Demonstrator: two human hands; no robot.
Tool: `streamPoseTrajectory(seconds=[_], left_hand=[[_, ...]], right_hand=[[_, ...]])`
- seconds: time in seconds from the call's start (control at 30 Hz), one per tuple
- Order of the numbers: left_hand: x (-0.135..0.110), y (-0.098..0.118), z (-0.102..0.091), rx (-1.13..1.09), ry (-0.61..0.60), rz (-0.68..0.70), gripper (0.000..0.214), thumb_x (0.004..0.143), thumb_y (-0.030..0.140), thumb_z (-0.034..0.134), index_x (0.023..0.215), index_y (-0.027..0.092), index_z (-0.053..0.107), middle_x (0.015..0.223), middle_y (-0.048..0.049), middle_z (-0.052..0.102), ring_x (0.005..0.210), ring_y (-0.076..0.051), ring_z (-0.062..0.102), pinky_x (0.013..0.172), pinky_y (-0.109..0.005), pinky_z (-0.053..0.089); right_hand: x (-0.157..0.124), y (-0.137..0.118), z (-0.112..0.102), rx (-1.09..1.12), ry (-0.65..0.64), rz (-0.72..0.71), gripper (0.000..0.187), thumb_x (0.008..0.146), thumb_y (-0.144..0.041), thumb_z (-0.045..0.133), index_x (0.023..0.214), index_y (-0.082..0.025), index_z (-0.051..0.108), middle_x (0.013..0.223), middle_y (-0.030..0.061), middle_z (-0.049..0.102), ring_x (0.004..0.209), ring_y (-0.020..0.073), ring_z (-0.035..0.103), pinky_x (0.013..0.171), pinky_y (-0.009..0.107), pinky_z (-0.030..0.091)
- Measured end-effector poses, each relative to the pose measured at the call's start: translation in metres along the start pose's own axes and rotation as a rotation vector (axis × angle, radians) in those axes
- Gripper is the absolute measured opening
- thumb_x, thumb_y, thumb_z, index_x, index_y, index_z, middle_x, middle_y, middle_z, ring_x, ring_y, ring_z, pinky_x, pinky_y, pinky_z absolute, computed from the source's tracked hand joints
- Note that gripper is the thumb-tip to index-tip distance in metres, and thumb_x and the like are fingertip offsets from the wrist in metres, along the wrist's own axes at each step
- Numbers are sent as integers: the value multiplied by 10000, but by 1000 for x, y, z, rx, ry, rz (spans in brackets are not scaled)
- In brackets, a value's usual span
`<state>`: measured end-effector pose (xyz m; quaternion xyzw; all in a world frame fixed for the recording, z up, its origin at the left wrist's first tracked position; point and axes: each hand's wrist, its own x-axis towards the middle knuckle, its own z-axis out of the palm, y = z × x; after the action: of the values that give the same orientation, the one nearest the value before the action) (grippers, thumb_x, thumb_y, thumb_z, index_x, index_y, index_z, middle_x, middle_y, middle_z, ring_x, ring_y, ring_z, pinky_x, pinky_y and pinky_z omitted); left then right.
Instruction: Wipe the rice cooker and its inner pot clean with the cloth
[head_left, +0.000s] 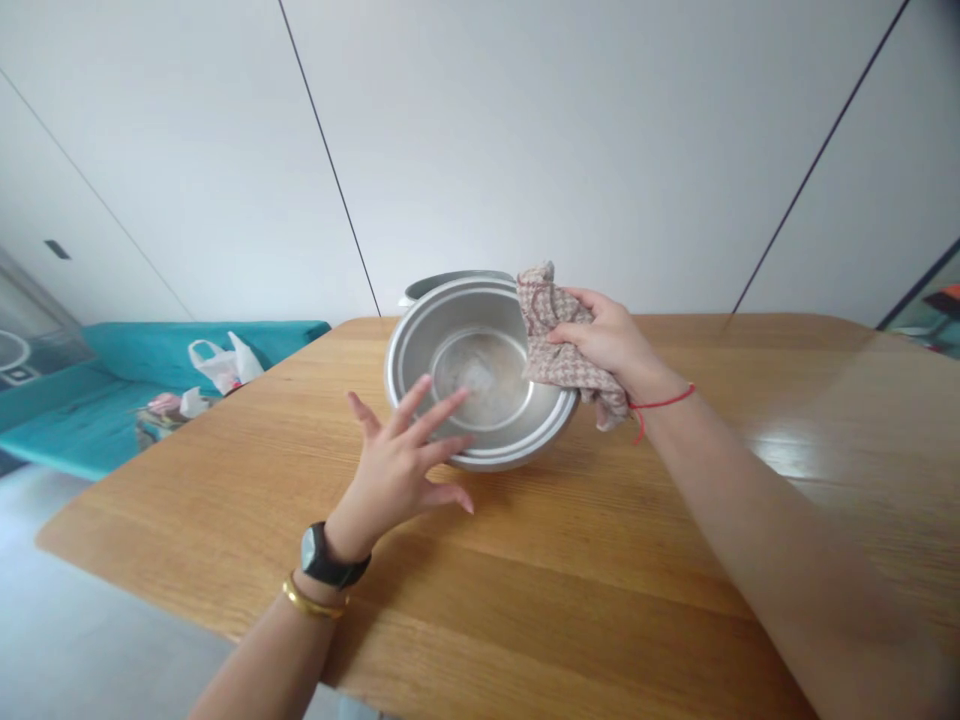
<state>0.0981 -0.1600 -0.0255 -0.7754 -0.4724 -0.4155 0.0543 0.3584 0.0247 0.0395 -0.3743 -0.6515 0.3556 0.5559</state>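
A round silver metal pot, its inside facing me, is tilted over the wooden table. Through its opening show a ringed bottom and a pale, stained patch. My right hand grips a brown-and-white checked cloth, which lies over the pot's right rim. Whether the fingers also hold the rim under the cloth is hidden. My left hand has its fingers spread in front of the pot's lower left rim; I cannot tell if they touch it. Behind the pot shows part of a pale, rounded container, mostly hidden.
A white wall with dark seams rises behind the table. To the left stands a teal sofa holding a white plastic bag and several small items. Light reflects off the tabletop at right.
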Motion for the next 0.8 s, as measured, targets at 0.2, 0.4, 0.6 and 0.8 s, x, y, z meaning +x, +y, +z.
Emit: streamPoseTrajectory(seconds=[0.2, 0.4, 0.6, 0.8], left_hand=[[0, 9, 9, 56, 29, 23, 210, 767, 180, 752, 835, 373, 801, 688, 10, 726, 631, -202, 612, 1112, -511, 402], [3, 25, 11, -240, 379, -305, 133, 798, 304, 722, 693, 235, 764, 564, -4, 636, 521, -159, 533, 532, -275, 397], [3, 18, 12, -370, 524, -542, 179, 710, 352, 768, 714, 174, 741, 626, 3, 654, 606, -153, 539, 587, -257, 453], [-2, 0, 13, -645, 487, -597, 259, 633, 379, 865, 715, 177, 727, 655, 5, 672, 679, -176, 602, 668, -284, 525]], right_hand=[[-3, -6, 5, 216, -121, 45, 526, 628, -357, 840, 1111, -189, 720, 1022, 43, 763, 917, 236, 707, 930, 440, 566], [-28, -24, 30, -62, -88, -330, 354, 963, -463, 535, 1131, -190, 686, 1130, 104, 744, 1063, 269, 678, 1002, 459, 528], [-97, -45, 71, -662, -91, -678, 697, 962, -591, 536, 1453, -97, 553, 1547, 208, 510, 1455, 403, 396, 1210, 579, 315], [-121, -49, 95, -820, -99, -755, 854, 921, -712, 551, 1510, -94, 515, 1595, 218, 457, 1497, 456, 311, 1229, 653, 198]])
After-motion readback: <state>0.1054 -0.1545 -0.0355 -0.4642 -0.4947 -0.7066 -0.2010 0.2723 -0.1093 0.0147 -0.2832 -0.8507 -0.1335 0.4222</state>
